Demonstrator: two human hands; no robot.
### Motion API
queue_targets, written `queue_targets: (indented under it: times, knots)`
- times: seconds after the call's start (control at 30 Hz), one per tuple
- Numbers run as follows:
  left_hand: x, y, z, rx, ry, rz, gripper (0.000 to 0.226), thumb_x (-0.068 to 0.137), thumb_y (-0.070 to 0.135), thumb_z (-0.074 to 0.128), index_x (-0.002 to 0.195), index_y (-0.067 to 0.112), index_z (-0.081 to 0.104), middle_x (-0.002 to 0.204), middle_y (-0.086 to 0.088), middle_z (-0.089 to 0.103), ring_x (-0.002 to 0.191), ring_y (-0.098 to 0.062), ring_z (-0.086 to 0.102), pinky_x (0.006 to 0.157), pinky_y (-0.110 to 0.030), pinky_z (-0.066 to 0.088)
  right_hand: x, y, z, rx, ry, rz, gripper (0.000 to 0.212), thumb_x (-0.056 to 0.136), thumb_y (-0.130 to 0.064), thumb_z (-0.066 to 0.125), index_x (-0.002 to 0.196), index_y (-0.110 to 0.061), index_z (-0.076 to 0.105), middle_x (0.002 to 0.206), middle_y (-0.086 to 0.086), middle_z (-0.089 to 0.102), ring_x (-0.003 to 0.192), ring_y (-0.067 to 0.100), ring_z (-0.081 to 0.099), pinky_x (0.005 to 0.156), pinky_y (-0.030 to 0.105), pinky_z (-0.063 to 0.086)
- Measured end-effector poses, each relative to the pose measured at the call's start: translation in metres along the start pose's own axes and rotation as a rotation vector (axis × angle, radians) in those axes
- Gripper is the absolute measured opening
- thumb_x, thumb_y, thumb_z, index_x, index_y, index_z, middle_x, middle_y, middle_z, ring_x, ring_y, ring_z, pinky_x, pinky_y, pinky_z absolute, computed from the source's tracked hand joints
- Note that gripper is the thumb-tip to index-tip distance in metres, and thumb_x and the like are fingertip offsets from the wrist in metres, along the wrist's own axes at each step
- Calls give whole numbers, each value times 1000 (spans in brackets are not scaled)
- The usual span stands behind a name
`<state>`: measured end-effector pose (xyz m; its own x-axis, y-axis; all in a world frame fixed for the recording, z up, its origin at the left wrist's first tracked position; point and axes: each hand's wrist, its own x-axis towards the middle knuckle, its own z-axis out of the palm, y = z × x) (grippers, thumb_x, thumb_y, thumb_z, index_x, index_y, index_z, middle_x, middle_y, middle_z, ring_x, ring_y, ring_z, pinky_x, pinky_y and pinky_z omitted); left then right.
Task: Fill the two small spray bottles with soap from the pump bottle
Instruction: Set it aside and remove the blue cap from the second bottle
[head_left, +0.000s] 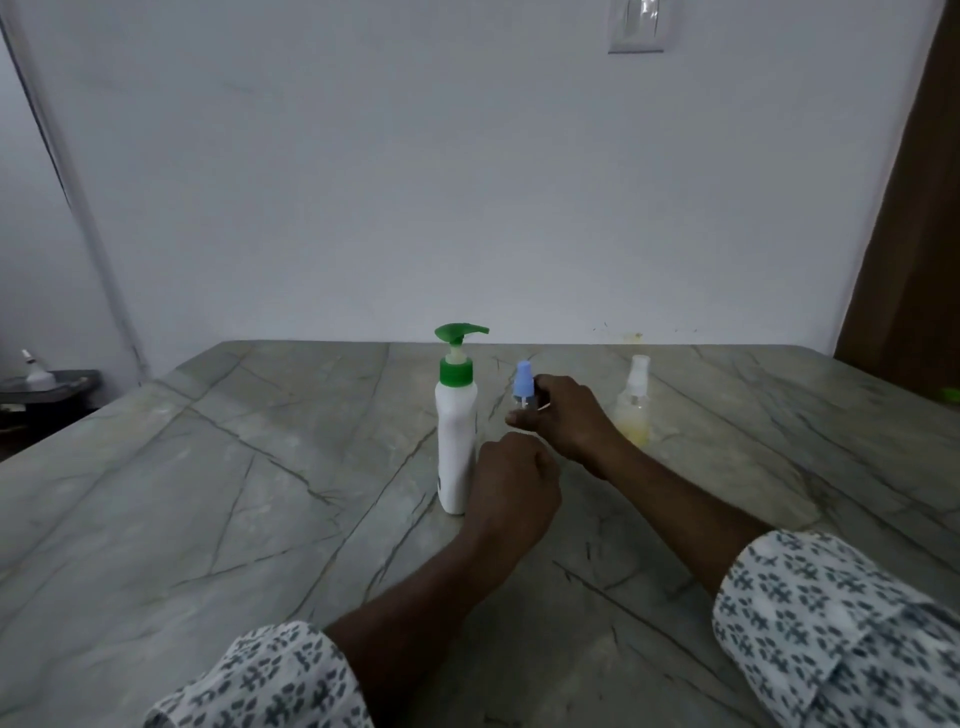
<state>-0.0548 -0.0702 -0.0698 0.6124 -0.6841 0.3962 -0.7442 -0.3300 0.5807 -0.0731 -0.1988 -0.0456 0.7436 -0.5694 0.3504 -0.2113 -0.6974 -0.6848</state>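
A white pump bottle (455, 441) with a green pump head stands upright in the middle of the marble table (208, 493). Just right of it, my right hand (563, 421) grips a small spray bottle with a blue cap (522, 387); most of that bottle's body is hidden by my fingers. My left hand (514, 488) hovers below it beside the pump bottle, fingers curled, holding nothing that I can see. Farther right stands a second small clear spray bottle (635, 410) with a white cap and yellowish liquid in its lower part.
A white wall rises right behind the table's far edge. A dark low shelf with a small white bottle (35, 371) sits at the far left. A brown door (914, 234) is at the right.
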Motion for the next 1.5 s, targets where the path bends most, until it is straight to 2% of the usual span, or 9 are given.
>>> queue_targets:
  times: [0.1, 0.3, 0.47, 0.83, 0.93, 1.07, 1.2, 1.37, 1.5]
  knots:
    - [0, 0, -3, -110, 108, -65, 12, 92, 16, 62, 102, 12, 66, 93, 0, 70, 76, -10, 62, 66, -20, 49, -8, -3, -14, 89, -3, 5, 20, 80, -27, 78, 89, -13, 67, 87, 5, 70, 79, 27, 68, 73, 42, 57]
    - [1, 2, -3, -294, 0, -172, 74, 73, 41, 84, 133, 17, 48, 117, 0, 64, 101, -14, 64, 82, -22, 53, -49, -3, -46, 172, -26, -14, 26, 74, -28, 84, 95, -17, 74, 90, 1, 73, 79, 19, 71, 75, 39, 60]
    - [-4, 7, -2, -269, 28, -87, 33, 69, 33, 87, 76, 28, 56, 68, 13, 63, 58, 2, 57, 49, -6, 38, -70, 5, -39, 133, -31, -40, 31, 73, -36, 84, 97, -19, 74, 94, -4, 74, 83, 13, 70, 78, 40, 58]
    - [-2, 9, 7, -230, -1, -118, 33, 67, 32, 87, 80, 19, 60, 69, 9, 61, 58, -3, 55, 52, -15, 38, -65, -1, -44, -31, 156, -147, 31, 78, -32, 81, 63, -20, 56, 58, -10, 52, 53, 0, 52, 54, 7, 37]
    - [-2, 10, 6, -229, -10, -131, 34, 67, 31, 88, 75, 19, 56, 70, 5, 62, 61, -8, 56, 53, -19, 38, -65, -3, -48, -51, 72, -164, 26, 83, -30, 76, 77, -6, 66, 65, 0, 57, 56, 7, 49, 54, 11, 36]
    - [-4, 11, 3, -220, -23, -129, 39, 69, 29, 87, 67, 24, 48, 64, 9, 55, 55, -2, 48, 47, -12, 29, -66, -1, -57, 32, -54, -144, 13, 90, -24, 68, 101, -17, 71, 95, 2, 65, 85, 17, 61, 77, 34, 49]
    - [-4, 12, 3, -232, -18, -129, 39, 68, 29, 88, 67, 24, 49, 63, 10, 55, 54, -1, 48, 46, -11, 29, -69, -6, -52, 138, -67, -40, 70, 91, -25, 68, 150, -25, 30, 108, 5, 61, 104, 16, 59, 89, 25, 42]
    - [-4, 10, 4, -241, -21, -136, 32, 69, 30, 87, 80, 20, 58, 74, 6, 63, 63, -4, 56, 53, -16, 36, -67, -1, -57, 326, -41, -34, 77, 96, -6, 56, 156, -29, 14, 109, -1, 70, 109, 9, 63, 103, 29, 43]
    - [-4, 11, 5, -236, -21, -124, 31, 70, 31, 86, 80, 22, 58, 74, 7, 63, 62, -3, 56, 52, -13, 34, -70, -6, -56, 357, -46, -14, 82, 91, -18, 67, 154, -30, 16, 109, 1, 63, 100, 0, 61, 91, 16, 46]
